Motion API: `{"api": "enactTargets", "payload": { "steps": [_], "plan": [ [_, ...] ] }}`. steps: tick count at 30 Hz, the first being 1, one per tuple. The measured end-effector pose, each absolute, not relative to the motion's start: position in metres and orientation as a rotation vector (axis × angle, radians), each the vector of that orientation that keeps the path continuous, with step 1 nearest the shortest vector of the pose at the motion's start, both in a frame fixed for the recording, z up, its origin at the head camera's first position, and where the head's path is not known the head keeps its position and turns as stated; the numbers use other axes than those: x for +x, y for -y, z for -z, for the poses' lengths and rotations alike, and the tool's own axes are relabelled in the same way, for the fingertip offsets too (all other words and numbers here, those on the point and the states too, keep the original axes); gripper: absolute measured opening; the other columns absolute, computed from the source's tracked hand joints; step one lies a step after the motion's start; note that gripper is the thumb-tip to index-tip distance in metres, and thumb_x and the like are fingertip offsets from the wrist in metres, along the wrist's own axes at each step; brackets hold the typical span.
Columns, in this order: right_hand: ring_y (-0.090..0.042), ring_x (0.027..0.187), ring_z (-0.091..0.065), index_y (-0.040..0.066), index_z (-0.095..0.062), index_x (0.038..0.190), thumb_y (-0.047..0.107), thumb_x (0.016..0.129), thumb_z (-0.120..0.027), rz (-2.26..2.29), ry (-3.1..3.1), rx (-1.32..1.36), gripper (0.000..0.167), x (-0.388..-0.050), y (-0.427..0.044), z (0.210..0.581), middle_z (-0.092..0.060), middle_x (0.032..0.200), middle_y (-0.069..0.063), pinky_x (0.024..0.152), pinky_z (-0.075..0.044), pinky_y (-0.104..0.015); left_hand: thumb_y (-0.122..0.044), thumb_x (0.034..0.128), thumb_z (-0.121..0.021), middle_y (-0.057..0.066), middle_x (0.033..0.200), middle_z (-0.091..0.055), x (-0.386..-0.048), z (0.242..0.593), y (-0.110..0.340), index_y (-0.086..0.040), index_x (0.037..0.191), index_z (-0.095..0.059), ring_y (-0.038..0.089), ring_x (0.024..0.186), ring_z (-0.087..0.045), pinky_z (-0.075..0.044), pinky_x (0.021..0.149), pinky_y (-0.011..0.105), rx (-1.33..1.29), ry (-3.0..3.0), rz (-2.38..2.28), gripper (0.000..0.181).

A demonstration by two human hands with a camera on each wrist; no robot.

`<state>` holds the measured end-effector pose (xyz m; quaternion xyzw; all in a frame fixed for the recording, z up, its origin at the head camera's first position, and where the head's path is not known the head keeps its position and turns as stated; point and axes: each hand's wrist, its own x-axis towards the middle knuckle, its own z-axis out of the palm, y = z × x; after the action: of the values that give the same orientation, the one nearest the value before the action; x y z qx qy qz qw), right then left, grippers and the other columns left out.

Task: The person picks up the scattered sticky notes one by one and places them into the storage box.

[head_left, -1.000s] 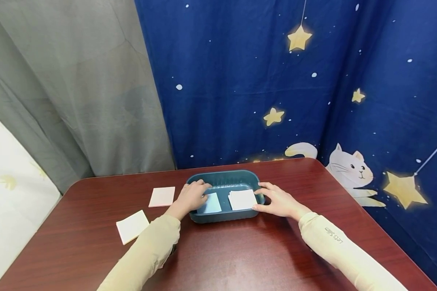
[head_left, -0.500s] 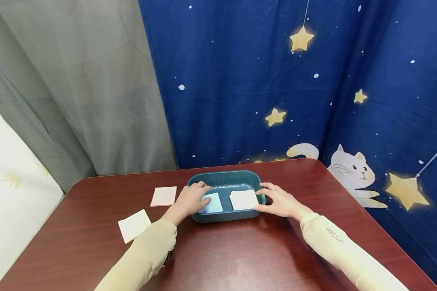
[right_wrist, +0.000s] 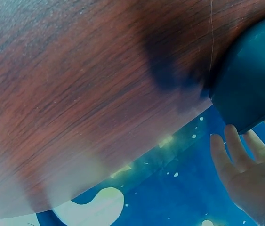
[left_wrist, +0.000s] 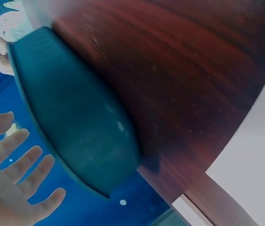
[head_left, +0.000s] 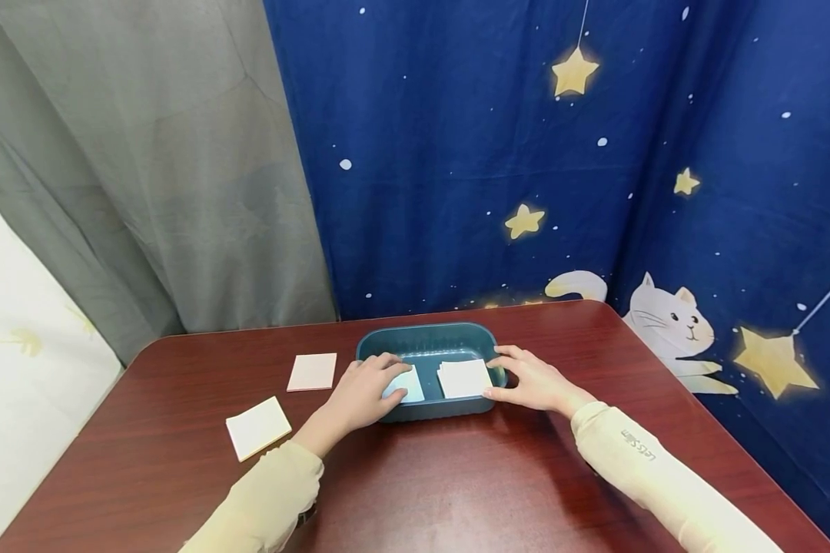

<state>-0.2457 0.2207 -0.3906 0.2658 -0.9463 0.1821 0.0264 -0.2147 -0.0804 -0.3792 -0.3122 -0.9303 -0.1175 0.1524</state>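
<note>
In the head view a dark teal plastic bin point(head_left: 425, 339) stands near the table's far edge. Inside it lie a pale blue square paper pad point(head_left: 411, 383) on the left and a stack of white square papers point(head_left: 465, 378) on the right. My left hand point(head_left: 363, 390) hovers over the bin's left end, partly hiding the blue pad. Its fingers look loosely spread with nothing between them in the left wrist view. My right hand point(head_left: 536, 382) is at the bin's right end, fairly straight fingers point(right_wrist: 238, 148) touching the rim; some tips are hidden.
Left of the bin lie a pale pink square pad point(head_left: 312, 372) and a cream square pad point(head_left: 258, 428), both on the reddish-brown table point(head_left: 443, 476). Grey and blue star-patterned curtains point(head_left: 429, 153) hang behind the table.
My left hand has risen slightly and drawn back toward me, covering more of the blue pad. The right hand stays at the bin's right end. The head view has shifted a little.
</note>
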Motion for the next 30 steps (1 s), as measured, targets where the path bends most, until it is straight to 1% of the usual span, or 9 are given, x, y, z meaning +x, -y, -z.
{"api": "enactTargets", "payload": {
  "steps": [8, 14, 26, 30],
  "plan": [
    [-0.025, 0.114, -0.039, 0.016, -0.058, 0.115, 0.063, 0.071, -0.056, -0.555, 2.931, 0.813, 0.065, -0.246, -0.221, 0.389, -0.041, 0.129, -0.007, 0.081, -0.039, -0.049, -0.029, 0.0817, -0.061, 0.004, 0.112, -0.054, -0.197, 0.373, 0.083, -0.015, 0.115, -0.059, 0.019, 0.102, -0.05, -0.039, 0.079, 0.044, -0.936, 2.604, 0.33, 0.036],
    [-0.026, 0.113, -0.04, 0.015, -0.058, 0.115, 0.063, 0.072, -0.056, -0.553, 2.922, 0.826, 0.065, -0.245, -0.221, 0.389, -0.042, 0.129, -0.008, 0.081, -0.039, -0.05, -0.032, 0.0816, -0.06, 0.004, 0.112, -0.054, -0.186, 0.371, 0.085, -0.015, 0.116, -0.059, 0.02, 0.102, -0.05, -0.038, 0.08, 0.044, -0.948, 2.588, 0.332, 0.038],
    [-0.025, 0.114, -0.04, 0.015, -0.058, 0.114, 0.061, 0.072, -0.057, -0.556, 2.929, 0.821, 0.062, -0.244, -0.22, 0.389, -0.041, 0.129, -0.008, 0.08, -0.039, -0.05, -0.032, 0.0805, -0.062, 0.005, 0.114, -0.053, -0.172, 0.368, 0.085, -0.014, 0.118, -0.057, 0.021, 0.102, -0.049, -0.037, 0.081, 0.044, -0.964, 2.567, 0.327, 0.041],
    [-0.026, 0.114, -0.04, 0.016, -0.058, 0.114, 0.061, 0.072, -0.057, -0.558, 2.927, 0.823, 0.062, -0.243, -0.22, 0.388, -0.041, 0.129, -0.008, 0.08, -0.04, -0.049, -0.034, 0.0803, -0.062, 0.005, 0.115, -0.053, -0.168, 0.366, 0.086, -0.015, 0.119, -0.056, 0.02, 0.102, -0.049, -0.036, 0.082, 0.044, -0.968, 2.556, 0.312, 0.043]
  ]
}}
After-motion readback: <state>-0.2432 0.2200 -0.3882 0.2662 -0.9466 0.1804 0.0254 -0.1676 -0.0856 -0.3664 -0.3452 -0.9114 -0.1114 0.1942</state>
